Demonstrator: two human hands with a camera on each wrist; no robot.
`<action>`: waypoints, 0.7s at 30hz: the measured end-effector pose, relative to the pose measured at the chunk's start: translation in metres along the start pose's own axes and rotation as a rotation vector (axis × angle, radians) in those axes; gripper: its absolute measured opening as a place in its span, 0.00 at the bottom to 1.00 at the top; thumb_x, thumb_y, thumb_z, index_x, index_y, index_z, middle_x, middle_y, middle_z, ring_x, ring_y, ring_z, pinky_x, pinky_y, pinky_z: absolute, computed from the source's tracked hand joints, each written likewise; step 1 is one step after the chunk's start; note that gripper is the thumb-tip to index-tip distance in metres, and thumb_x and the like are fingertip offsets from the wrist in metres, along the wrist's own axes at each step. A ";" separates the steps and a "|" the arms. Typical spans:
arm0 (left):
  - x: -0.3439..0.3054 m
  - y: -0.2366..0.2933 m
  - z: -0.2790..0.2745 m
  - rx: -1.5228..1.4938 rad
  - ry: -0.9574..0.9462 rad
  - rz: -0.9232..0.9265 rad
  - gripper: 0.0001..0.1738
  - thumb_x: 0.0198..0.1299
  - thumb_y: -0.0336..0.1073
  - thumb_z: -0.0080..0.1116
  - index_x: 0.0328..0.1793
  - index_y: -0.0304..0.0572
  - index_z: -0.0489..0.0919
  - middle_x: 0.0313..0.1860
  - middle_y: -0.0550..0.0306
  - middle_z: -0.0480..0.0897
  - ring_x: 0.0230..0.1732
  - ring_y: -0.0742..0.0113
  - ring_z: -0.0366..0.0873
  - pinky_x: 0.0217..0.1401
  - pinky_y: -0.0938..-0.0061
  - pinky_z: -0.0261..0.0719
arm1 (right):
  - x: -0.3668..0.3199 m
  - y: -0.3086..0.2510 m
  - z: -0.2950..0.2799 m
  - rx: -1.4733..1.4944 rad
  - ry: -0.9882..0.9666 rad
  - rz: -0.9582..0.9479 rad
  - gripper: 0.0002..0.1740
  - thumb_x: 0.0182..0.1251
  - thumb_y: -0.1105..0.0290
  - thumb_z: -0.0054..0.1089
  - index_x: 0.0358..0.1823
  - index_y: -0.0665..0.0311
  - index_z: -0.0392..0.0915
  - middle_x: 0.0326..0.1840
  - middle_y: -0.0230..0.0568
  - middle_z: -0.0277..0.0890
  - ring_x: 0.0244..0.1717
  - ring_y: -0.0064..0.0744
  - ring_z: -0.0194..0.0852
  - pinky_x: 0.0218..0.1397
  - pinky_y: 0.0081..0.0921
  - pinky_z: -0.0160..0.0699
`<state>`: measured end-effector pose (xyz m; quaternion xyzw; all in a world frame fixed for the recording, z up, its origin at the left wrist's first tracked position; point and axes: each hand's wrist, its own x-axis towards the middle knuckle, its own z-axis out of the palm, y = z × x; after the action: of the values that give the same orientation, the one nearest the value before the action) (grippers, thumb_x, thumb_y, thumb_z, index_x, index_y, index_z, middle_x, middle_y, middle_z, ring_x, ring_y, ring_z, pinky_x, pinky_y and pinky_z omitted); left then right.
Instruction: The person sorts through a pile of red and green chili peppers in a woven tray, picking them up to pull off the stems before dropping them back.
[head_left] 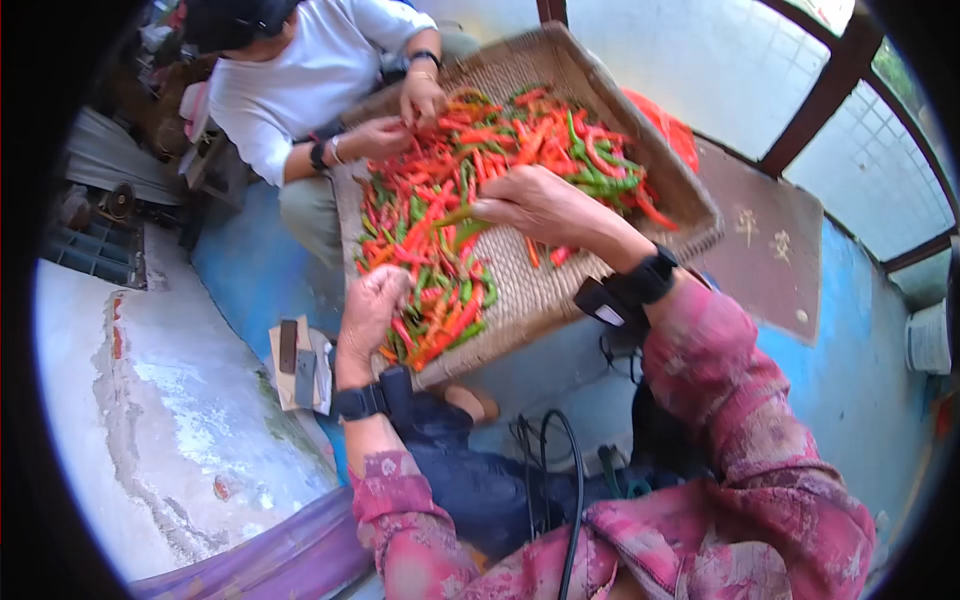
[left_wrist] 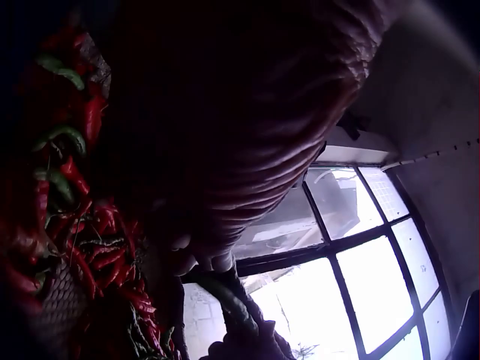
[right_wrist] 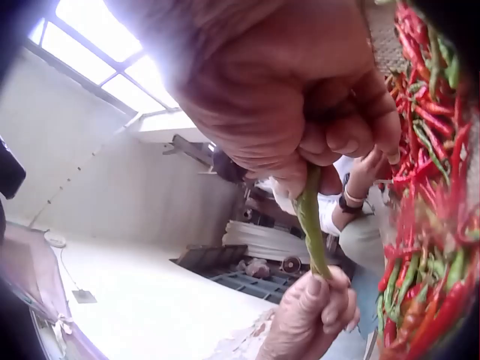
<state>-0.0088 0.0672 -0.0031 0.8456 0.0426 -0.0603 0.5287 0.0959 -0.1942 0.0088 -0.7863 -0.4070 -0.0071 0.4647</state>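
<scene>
A slender green chili pepper (right_wrist: 311,229) stretches between my two hands. My right hand (head_left: 545,205) pinches one end above the heap of peppers, its fingers curled. In the right wrist view, my left hand (right_wrist: 311,315) has thumb and fingers at the pepper's other end. The left wrist view shows the same green pepper (left_wrist: 229,304) at the left fingertips, with the hand itself dark. Beneath both hands lies a heap of red and green chili peppers (head_left: 440,290) in a large woven tray (head_left: 530,300).
Across the tray a person in a white shirt (head_left: 300,85) has both hands at the heap's far edge. A brown mat (head_left: 760,230) lies on the blue floor at right. Black cables (head_left: 570,450) hang by my lap, and a white bucket (head_left: 928,338) stands far right.
</scene>
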 end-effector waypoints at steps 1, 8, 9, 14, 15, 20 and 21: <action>0.004 -0.006 -0.004 0.050 0.078 -0.020 0.14 0.63 0.44 0.55 0.33 0.41 0.79 0.19 0.70 0.72 0.21 0.83 0.66 0.25 0.85 0.64 | 0.000 0.002 -0.012 -0.068 0.035 0.003 0.19 0.65 0.61 0.53 0.26 0.72 0.72 0.19 0.52 0.64 0.19 0.39 0.61 0.27 0.36 0.64; -0.005 -0.003 0.016 0.333 0.044 0.022 0.10 0.55 0.37 0.59 0.34 0.36 0.78 0.19 0.59 0.76 0.23 0.73 0.73 0.28 0.75 0.70 | -0.039 0.019 -0.078 -0.476 -0.147 0.240 0.18 0.57 0.57 0.59 0.23 0.68 0.76 0.17 0.49 0.70 0.19 0.44 0.70 0.27 0.39 0.68; -0.008 0.002 0.019 0.437 -0.020 0.018 0.11 0.52 0.37 0.60 0.35 0.36 0.78 0.20 0.56 0.78 0.24 0.69 0.76 0.29 0.73 0.71 | -0.037 0.004 -0.081 -0.641 -0.245 0.434 0.16 0.56 0.57 0.60 0.27 0.66 0.78 0.23 0.48 0.73 0.29 0.44 0.74 0.34 0.39 0.70; 0.000 -0.010 0.030 0.805 -0.139 0.034 0.14 0.45 0.38 0.64 0.35 0.38 0.78 0.25 0.52 0.80 0.27 0.60 0.79 0.33 0.67 0.73 | -0.037 0.016 -0.057 -0.670 0.052 0.243 0.14 0.55 0.61 0.62 0.38 0.62 0.79 0.40 0.44 0.72 0.50 0.45 0.67 0.50 0.37 0.68; 0.003 -0.006 0.029 0.811 -0.137 0.038 0.14 0.45 0.38 0.64 0.35 0.38 0.78 0.25 0.52 0.80 0.27 0.60 0.79 0.33 0.67 0.73 | -0.035 0.011 -0.050 -0.632 0.051 0.192 0.13 0.55 0.63 0.61 0.39 0.62 0.79 0.39 0.45 0.71 0.49 0.44 0.68 0.51 0.36 0.69; 0.001 0.005 0.023 0.270 -0.068 -0.065 0.12 0.55 0.36 0.57 0.43 0.35 0.77 0.25 0.61 0.77 0.26 0.74 0.73 0.30 0.77 0.72 | -0.021 0.004 0.001 -0.503 -0.043 -0.037 0.13 0.54 0.66 0.62 0.41 0.61 0.78 0.41 0.43 0.71 0.49 0.43 0.68 0.52 0.36 0.70; -0.002 0.013 0.024 0.053 -0.057 -0.085 0.13 0.59 0.36 0.55 0.45 0.35 0.77 0.27 0.64 0.76 0.25 0.77 0.71 0.29 0.80 0.70 | -0.021 0.002 0.014 -0.453 -0.027 -0.124 0.13 0.53 0.65 0.63 0.39 0.61 0.78 0.42 0.44 0.71 0.49 0.42 0.68 0.50 0.36 0.72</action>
<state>-0.0103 0.0398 -0.0016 0.8547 0.0615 -0.1080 0.5040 0.0782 -0.1977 -0.0087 -0.8440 -0.4488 -0.1163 0.2698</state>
